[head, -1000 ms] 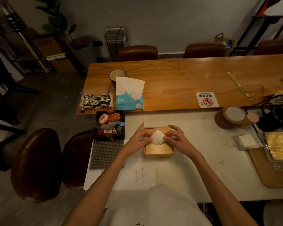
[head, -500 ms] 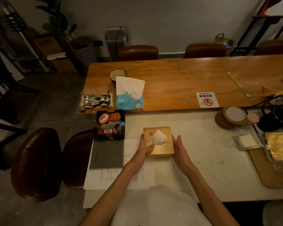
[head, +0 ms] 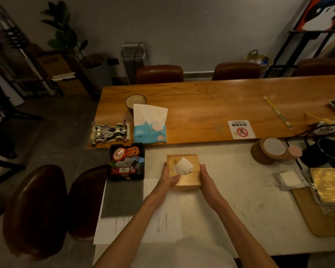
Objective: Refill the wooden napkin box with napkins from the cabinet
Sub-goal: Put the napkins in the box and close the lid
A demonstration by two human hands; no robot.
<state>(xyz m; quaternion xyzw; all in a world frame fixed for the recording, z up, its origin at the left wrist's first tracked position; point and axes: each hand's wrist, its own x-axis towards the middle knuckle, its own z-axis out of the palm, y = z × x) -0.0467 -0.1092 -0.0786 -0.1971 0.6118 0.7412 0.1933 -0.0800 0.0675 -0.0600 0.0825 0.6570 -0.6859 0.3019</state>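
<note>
Clamping the wooden box point(head: 184, 177) between both palms, left hand point(head: 167, 178) and right hand point(head: 206, 177) steadied it squarely; a napkin point(head: 182, 166) poked up between them.

Dim, warm indoor light; soft focus, wide-angle bending at edges.

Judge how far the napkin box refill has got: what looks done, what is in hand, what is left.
Done: the wooden napkin box is closed, with a white napkin poking through its top opening. In hand: the left hand and right hand clasp its sides on the white table. Left: probably only releasing it.
</note>
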